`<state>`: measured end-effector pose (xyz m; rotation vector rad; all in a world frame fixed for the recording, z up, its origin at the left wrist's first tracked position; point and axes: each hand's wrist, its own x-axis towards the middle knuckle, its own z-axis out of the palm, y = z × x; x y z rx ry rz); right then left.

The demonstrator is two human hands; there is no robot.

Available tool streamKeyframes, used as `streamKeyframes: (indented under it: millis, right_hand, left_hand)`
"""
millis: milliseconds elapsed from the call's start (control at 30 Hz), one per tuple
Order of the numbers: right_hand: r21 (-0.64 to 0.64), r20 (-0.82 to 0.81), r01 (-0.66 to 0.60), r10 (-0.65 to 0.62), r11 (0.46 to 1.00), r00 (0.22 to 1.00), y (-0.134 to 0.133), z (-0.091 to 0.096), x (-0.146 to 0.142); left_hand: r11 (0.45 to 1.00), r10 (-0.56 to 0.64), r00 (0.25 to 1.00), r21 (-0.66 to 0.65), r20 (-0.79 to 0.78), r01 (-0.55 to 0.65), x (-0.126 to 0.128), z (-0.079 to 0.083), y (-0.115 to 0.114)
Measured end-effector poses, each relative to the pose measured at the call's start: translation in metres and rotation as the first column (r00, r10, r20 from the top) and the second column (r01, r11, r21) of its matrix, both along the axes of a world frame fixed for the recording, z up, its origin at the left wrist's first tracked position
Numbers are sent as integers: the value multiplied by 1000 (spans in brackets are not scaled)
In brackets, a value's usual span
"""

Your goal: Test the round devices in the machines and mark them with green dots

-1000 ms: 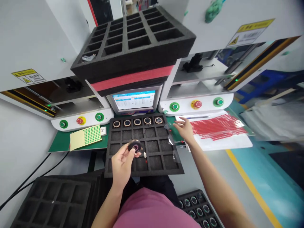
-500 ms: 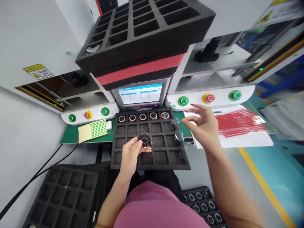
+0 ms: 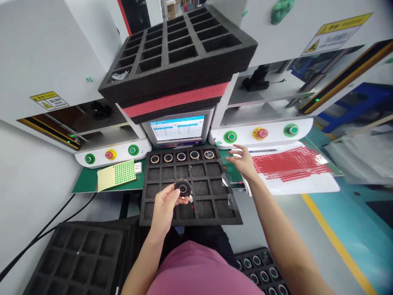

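My left hand (image 3: 166, 201) is closed on a round black watch case (image 3: 183, 189), pinched at its rim above the foam tray. The disc's face carries small metal contacts at its centre, and a small whitish tab sticks out at its lower right. My right hand (image 3: 245, 163) is beside the tray's upper right corner, fingers stretched out and apart, with nothing visible in them. Under the left hand lies the black foam tray (image 3: 198, 184); its far row holds several round watch cases (image 3: 181, 157) with coppery rims. Clear film pieces (image 3: 226, 179) cling to the tray's right edge.
Red strips of small stickers (image 3: 291, 164) lie on white paper at right. A green-dotted sheet (image 3: 116, 175) is at left, near button panels (image 3: 112, 154). Stacked foam trays (image 3: 184, 73) overhang the monitor (image 3: 178, 128). More trays (image 3: 76, 254) stand low at left.
My right hand has moved left and slightly down, closer to the tray's upper right corner. The left hand keeps hold of the watch case. The camera view has shifted a little.
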<state>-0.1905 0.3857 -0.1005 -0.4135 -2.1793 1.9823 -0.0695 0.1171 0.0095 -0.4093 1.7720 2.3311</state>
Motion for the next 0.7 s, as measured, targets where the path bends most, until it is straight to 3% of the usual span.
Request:
streamKeyframes:
  millis: [133,233,300,500,700]
  right_hand:
    - [-67,-111,-105,97,992,989,-16,56,35]
    - [-158,-254,-349,304,924,918,-43,95,68]
    - [-208,-298,-421,353,883,887,-64,110,84]
    - [-237,-323,-382,299,893,898,-108,108,99]
    - [-217,-326,-341,261,915,908,-120,103,102]
  left_hand:
    - [999,16,1000,49,8,-17,-3,-3,5]
    - [995,20,1000,97,12,-21,-5,-4,9]
    - [993,7,1000,116,5,-8,-5,-4,11]
    - [992,-45,998,119,-47,50,-1,-3,12]
    - [989,-22,997,145,-76,33,2,-3,11]
